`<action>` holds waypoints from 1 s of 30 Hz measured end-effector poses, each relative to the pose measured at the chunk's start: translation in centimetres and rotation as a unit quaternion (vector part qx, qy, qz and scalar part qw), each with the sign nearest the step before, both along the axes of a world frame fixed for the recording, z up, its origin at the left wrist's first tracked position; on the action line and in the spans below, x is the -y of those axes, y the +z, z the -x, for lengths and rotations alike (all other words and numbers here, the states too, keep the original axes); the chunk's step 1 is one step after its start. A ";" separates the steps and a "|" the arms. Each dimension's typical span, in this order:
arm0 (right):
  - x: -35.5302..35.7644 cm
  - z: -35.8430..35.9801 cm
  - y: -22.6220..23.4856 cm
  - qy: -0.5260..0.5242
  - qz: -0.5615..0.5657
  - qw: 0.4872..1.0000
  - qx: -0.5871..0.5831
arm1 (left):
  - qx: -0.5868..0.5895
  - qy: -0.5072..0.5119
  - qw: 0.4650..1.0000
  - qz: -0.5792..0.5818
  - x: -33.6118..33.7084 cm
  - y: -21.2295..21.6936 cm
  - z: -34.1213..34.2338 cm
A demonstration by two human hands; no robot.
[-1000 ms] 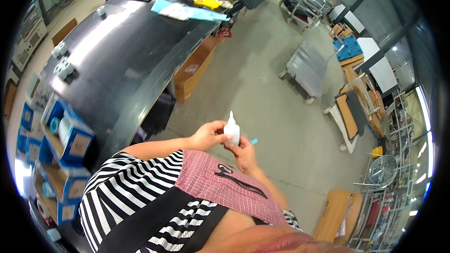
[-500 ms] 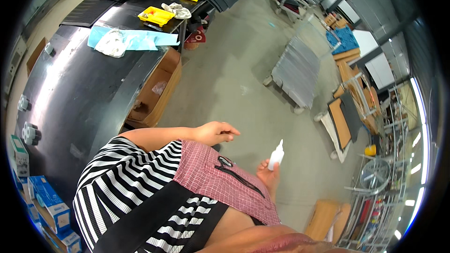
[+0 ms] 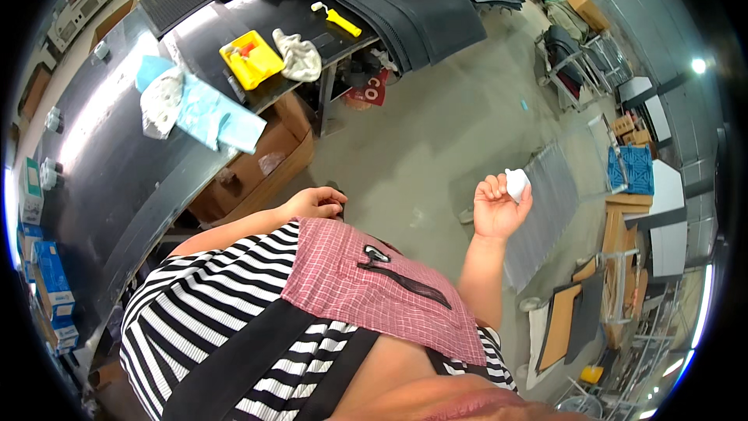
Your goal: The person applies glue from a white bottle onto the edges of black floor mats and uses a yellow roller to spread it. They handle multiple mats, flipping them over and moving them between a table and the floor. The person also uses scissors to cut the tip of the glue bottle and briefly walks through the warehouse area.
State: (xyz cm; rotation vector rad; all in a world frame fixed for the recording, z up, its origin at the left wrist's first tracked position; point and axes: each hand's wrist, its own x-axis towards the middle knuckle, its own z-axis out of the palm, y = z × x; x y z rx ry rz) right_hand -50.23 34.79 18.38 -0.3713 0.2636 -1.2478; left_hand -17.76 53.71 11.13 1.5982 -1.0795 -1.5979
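Note:
A small white squeeze bottle [image 3: 516, 185] is held up in my right hand [image 3: 499, 214], gripped between thumb and bent fingers. It is seen nearly end-on, so most of its length is hidden. My left hand [image 3: 313, 203] hangs in front of my body near the table, its fingers loosely bent and nothing visible in it. On the black table [image 3: 117, 187] lie a light blue sheet [image 3: 210, 113] and a crumpled white cloth [image 3: 161, 103]. Beyond them are a yellow tray [image 3: 253, 62] with small red items, a whitish glove or rag [image 3: 298, 56] and a yellow-handled roller [image 3: 343, 22].
An open cardboard box [image 3: 288, 140] stands under the table edge beside my left arm. Black mats [image 3: 389, 4] overhang the table's far end. A grey flat cart [image 3: 545, 210] stands beyond my right hand, with racks and a blue crate [image 3: 631, 169] farther right.
My right hand has risen and moved outward with the white squeeze bottle, tipping it. My left hand has drawn back toward the table, fingers more bent. The whole view has turned.

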 end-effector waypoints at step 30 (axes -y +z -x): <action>58.6 -41.9 -9.6 0.337 0.302 0.826 -0.336 | 0.593 0.516 0.612 0.086 38.8 -13.7 -20.6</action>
